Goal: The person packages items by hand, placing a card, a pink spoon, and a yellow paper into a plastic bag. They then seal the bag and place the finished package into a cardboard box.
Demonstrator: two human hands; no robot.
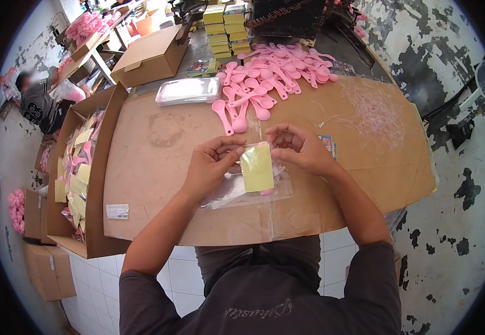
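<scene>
A small clear plastic bag (258, 146) holding a yellow card (258, 170) is between my two hands, above the cardboard table top. A pink spoon is mostly hidden behind the card; a bit of pink shows above and below it. My left hand (214, 163) is closed, pinching the bag's upper left side between thumb and fingers. At the upper right corner of the bag, my right hand (298, 148) is closed with bent fingers on its edge. More clear plastic bags (228, 192) lie flat beneath. Some printed cards (328, 146) rest partly behind my right wrist.
A heap of pink measuring spoons (276, 72) covers the back middle. Left of it lies a stack of clear bags (188, 91). An open carton (94, 223) with packed spoons borders the left edge. Stacked cards (224, 30) stand behind; plastic strips (374, 109) lie right. Another person (41, 100) sits far left.
</scene>
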